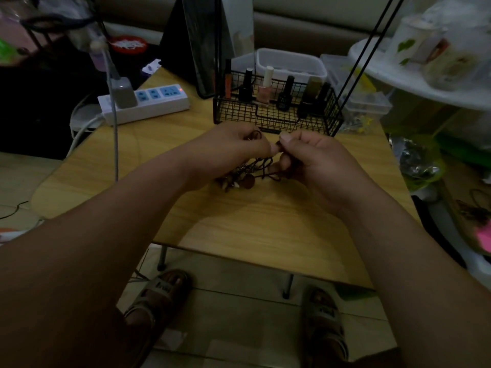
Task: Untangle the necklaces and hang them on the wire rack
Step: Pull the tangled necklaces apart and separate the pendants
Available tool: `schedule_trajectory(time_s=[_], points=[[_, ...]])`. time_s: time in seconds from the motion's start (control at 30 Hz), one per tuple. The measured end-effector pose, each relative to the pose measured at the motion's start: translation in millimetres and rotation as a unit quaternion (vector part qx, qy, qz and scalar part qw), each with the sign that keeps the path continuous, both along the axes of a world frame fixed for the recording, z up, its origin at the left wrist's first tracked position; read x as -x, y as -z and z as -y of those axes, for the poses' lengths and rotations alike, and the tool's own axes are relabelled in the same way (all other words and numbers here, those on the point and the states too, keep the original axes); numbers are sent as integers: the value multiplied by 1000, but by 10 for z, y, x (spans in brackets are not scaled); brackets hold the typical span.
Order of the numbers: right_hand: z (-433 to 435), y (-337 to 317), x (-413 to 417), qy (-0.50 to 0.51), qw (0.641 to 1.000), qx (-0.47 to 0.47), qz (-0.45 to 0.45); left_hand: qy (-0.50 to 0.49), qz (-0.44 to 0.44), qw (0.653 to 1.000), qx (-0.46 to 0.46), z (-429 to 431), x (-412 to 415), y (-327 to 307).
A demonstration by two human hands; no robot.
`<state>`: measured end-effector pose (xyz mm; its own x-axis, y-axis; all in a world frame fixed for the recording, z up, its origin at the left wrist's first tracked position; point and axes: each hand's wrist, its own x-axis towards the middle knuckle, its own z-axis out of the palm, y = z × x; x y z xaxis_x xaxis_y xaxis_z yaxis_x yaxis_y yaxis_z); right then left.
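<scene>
Dark cord necklaces [256,170] hang in one tangle between your two hands over the wooden table [239,216]; how many, can't tell. Your left hand [233,152] has its fingers curled and pinches a cord loop. Your right hand [316,158] pinches cord between thumb and forefinger, with the other fingers curled round strands. One black wire rack [276,116] stands just behind, holding five nail polish bottles [265,87]. One power strip [148,102] lies to the left.
</scene>
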<state>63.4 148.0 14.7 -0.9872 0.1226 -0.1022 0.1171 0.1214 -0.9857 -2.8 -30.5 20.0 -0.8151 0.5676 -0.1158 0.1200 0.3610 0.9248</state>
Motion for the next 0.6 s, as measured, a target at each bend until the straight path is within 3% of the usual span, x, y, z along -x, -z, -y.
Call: schedule_trajectory(time_s=[0.1,0.27,0.47,0.6], points=[[45,-11,-1,21,999,42,10,25,8,1000,-8,3,1,24],[8,-36,6,48,997,60,14,12,-60,997,37,53,18,17],[-5,-35,10,34,997,65,24,-21,2,998,-53,63,62,33],[-28,-18,23,39,999,24,26,-64,4,997,-37,54,46,-21]])
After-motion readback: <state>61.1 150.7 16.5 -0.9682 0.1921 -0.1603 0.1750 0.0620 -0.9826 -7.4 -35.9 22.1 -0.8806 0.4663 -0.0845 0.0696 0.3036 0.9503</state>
